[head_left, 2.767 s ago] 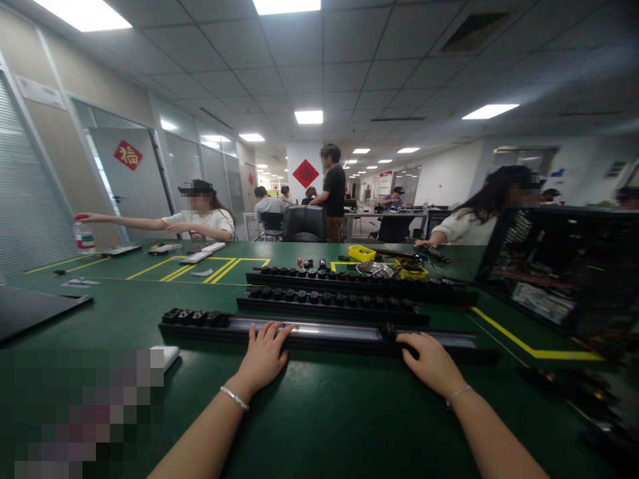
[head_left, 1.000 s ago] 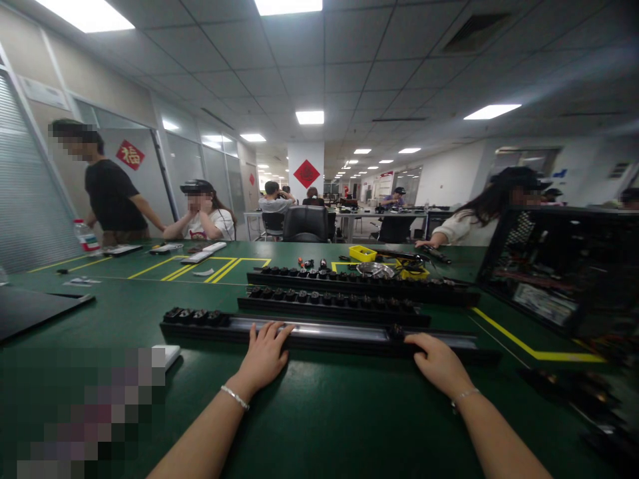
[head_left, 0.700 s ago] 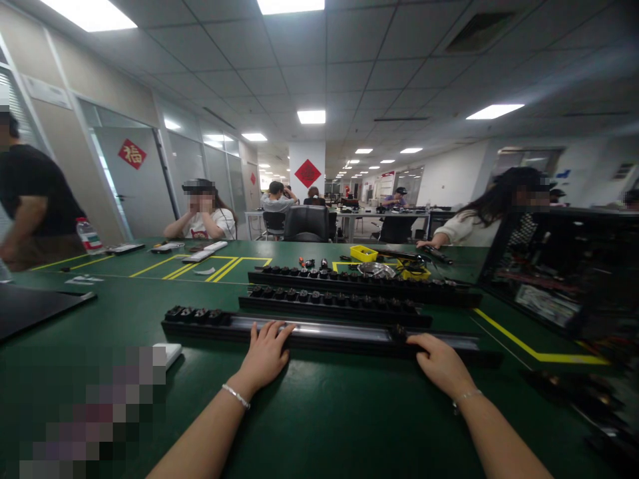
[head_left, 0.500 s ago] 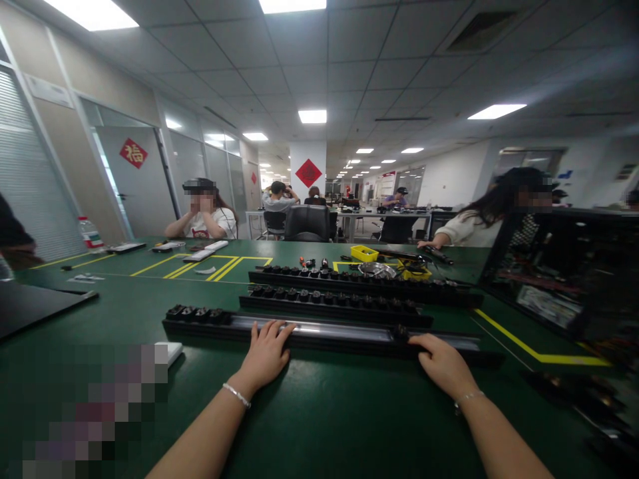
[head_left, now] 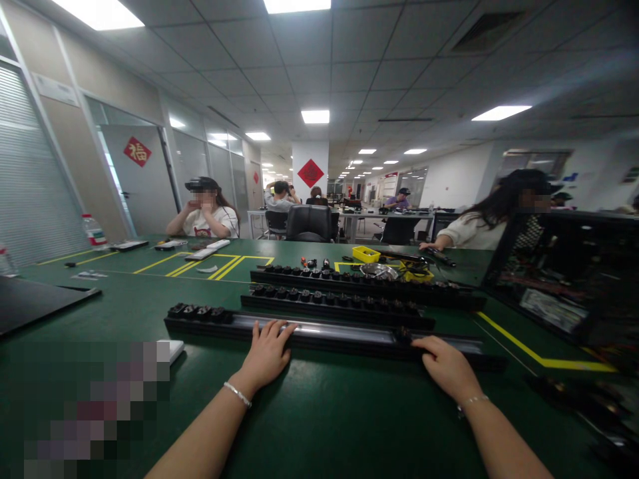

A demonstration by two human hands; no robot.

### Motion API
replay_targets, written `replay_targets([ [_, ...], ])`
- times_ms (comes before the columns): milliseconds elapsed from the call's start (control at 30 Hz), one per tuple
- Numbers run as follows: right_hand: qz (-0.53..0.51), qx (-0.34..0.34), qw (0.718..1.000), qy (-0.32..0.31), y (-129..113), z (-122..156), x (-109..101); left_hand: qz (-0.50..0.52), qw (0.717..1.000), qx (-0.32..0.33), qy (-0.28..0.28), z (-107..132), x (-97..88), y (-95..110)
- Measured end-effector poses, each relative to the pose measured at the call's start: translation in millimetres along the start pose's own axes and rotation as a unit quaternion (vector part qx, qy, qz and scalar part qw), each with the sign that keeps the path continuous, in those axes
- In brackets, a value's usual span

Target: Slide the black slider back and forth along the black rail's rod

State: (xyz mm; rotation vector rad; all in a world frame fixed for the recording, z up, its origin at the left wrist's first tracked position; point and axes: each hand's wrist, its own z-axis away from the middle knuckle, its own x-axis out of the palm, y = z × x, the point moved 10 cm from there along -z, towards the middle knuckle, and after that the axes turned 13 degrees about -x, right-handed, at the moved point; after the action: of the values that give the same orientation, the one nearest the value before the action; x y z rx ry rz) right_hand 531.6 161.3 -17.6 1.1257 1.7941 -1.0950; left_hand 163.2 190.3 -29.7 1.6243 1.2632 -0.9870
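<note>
A long black power-strip housing (head_left: 344,332) lies across the green table before me, its channel showing a shiny strip inside. Several black socket modules (head_left: 197,311) sit in its left end. My left hand (head_left: 267,349) rests on the near edge of this housing, fingers spread. Toward the right end, my right hand (head_left: 444,362) has its thumb and fingers drawn together at a single black socket module (head_left: 403,334) in the channel. The fingertips' exact grip is partly hidden.
Behind lie two more black strips (head_left: 329,301) filled with sockets. Yellow trays (head_left: 365,254) and small parts stand further back. An open black case (head_left: 544,279) is at the right, a dark panel (head_left: 44,303) at the left. Two people sit across the table.
The view has shifted slightly. Both hands keep nearly the same places on the housing. The person at the far left edge has gone out of view.
</note>
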Motion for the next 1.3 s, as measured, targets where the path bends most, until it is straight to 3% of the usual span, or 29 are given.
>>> replay_targets([
  [700,0.007,-0.011,1.0,0.026,1,1,-6,-0.008,1.0,-0.006,-0.012,0,0.0,0],
  [1000,-0.029,0.025,0.998,0.057,6,1,-5,-0.001,1.0,0.004,0.003,0,0.9,0],
  [1167,0.045,0.066,0.991,0.104,6,-4,-10,-0.005,1.0,0.004,0.002,0,0.7,0],
  [1300,0.073,0.102,0.989,0.078,12,-8,-4,-0.002,1.0,0.006,0.006,1,-0.7,0],
])
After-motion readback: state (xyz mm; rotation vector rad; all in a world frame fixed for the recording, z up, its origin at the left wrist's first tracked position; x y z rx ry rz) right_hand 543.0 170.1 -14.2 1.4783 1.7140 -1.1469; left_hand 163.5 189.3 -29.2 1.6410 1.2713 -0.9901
